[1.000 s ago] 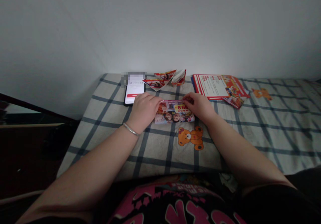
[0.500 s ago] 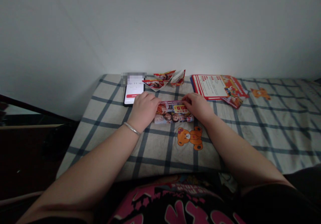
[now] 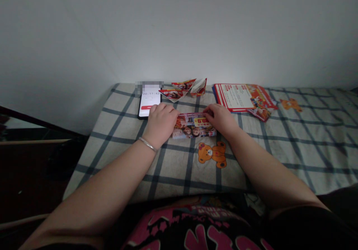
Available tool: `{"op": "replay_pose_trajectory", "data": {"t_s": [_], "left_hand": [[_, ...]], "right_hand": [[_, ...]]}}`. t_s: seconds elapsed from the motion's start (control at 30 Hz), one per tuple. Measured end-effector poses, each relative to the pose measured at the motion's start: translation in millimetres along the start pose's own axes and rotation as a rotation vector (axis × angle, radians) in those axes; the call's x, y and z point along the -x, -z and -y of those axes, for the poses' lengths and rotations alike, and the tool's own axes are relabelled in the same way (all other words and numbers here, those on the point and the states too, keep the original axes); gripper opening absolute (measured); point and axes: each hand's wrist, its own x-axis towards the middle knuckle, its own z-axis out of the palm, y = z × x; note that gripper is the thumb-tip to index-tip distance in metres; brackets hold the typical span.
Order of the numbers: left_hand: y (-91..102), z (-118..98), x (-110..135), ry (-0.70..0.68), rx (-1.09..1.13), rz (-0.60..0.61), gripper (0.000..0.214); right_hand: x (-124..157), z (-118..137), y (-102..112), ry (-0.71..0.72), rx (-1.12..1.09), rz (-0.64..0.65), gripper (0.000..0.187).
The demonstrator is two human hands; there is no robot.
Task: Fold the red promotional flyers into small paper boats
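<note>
A folded colourful flyer (image 3: 194,125) lies on the checked bedsheet (image 3: 173,164) in front of me. My left hand (image 3: 160,122), with a silver bracelet at the wrist, rests curled on the flyer's left end, pressing it down. My right hand (image 3: 220,118) is curled over the flyer's right end, fingertips pinching its upper edge. Both hands hold the same sheet flat against the bed.
A lit phone (image 3: 150,100) lies just beyond my left hand. Two folded paper shapes (image 3: 186,87) stand by the wall. A stack of red flyers (image 3: 244,97) lies at the back right. An orange bear print (image 3: 212,153) marks the sheet. The bed drops off at the left.
Almost nothing has moved. My fingers have shifted very slightly along the flyer's upper edge, and the view has drifted a little.
</note>
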Motion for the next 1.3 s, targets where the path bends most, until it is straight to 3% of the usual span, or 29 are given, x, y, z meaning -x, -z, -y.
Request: {"op": "replay_pose_trajectory", "data": {"t_s": [0.33, 0.63, 0.93, 1.1, 1.3], "left_hand": [[2.7, -2.5, -0.2, -0.005, -0.066, 0.016, 0.022], [-2.2, 0.8, -1.6, -0.069, 0.060, 0.034, 0.019], [8.0, 0.9, -5.1, -0.106, 0.040, 0.106, 0.022], [15.9, -5.0, -2.6, -0.105, 0.004, 0.136, 0.025], [20.0, -6.5, -1.0, -0.100, -0.006, 0.175, 0.036]], "right_hand": [[0.6, -5.3, -2.1, 0.038, -0.001, -0.031, 0.015], [0.3, -7.8, -2.4, 0.105, 0.004, -0.035, 0.024], [-2.3, -14.1, 6.8, 0.132, -0.015, 0.098, 0.023], [3.0, -5.5, 10.5, 0.121, 0.076, 0.103, 0.036], [10.6, 14.3, 15.0, 0.181, 0.253, 0.090, 0.040]]}}
